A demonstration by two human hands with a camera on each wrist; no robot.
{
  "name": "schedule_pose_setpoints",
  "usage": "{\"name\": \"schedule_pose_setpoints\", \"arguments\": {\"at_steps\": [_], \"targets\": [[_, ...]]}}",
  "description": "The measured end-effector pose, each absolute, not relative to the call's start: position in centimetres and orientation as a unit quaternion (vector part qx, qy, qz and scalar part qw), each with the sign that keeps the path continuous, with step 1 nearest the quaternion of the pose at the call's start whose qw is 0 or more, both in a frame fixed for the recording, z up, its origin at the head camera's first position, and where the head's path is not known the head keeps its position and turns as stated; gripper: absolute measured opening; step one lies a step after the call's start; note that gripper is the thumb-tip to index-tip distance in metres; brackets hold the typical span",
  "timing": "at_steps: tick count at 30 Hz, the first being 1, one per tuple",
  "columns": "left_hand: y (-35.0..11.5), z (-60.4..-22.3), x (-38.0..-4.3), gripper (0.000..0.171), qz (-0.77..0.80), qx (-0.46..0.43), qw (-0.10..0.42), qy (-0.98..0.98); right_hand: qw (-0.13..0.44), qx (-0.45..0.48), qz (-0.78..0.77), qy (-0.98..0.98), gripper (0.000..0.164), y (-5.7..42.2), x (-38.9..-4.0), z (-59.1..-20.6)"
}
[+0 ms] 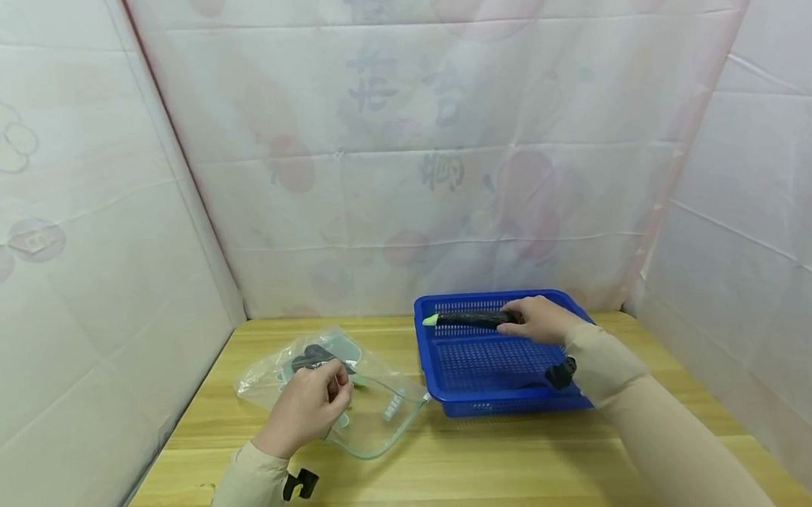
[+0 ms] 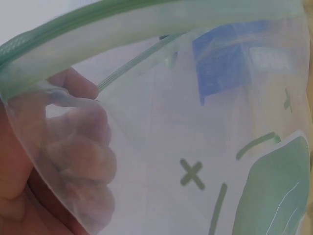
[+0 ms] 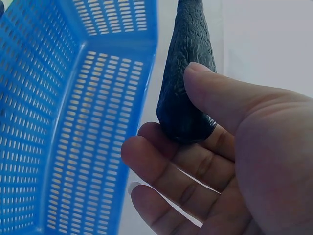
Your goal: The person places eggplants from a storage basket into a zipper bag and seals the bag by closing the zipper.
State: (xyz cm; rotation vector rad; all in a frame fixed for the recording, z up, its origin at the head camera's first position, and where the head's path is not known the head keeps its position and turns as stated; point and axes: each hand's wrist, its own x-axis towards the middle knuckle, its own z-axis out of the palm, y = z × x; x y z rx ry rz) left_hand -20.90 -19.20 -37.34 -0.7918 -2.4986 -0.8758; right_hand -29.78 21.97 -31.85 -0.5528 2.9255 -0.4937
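Note:
My right hand (image 1: 539, 320) grips the blunt end of a long dark eggplant (image 1: 474, 319) with a pale green tip. The eggplant lies level over the far part of a blue plastic basket (image 1: 434, 383), its tip pointing left. In the right wrist view its skin looks wrinkled, and the thumb presses on it from above. On the left, my left hand (image 1: 311, 404) pinches the edge of a clear zip bag (image 1: 378, 426) with a green seal. The left wrist view shows the fingers through the film. Dark long things (image 1: 316, 353) lie inside the bag, partly hidden by the hand.
Both the bag and the basket rest on a wooden table (image 1: 505, 477); the bag's corner meets the basket's left side. Pale printed cloth walls (image 1: 394, 208) stand behind and on both sides. A black wrist device (image 1: 561, 372) on the right sleeve hangs over the basket.

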Motion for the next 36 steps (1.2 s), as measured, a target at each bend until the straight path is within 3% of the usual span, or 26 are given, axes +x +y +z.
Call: {"name": "schedule_pose_setpoints", "arguments": {"at_steps": [22, 36], "targets": [[-19.2, -37.4, -20.9, 0.021, -0.313, -0.298, 0.198, -0.880, 0.030, -0.259, -0.184, 0.948, 0.042, 20.1, -26.0, -31.9], [-19.2, -37.5, -20.7, 0.020, -0.307, -0.294, 0.195, -0.884, 0.040, -0.267, -0.184, 0.945, 0.047, 19.1, -24.0, -32.0]]}}
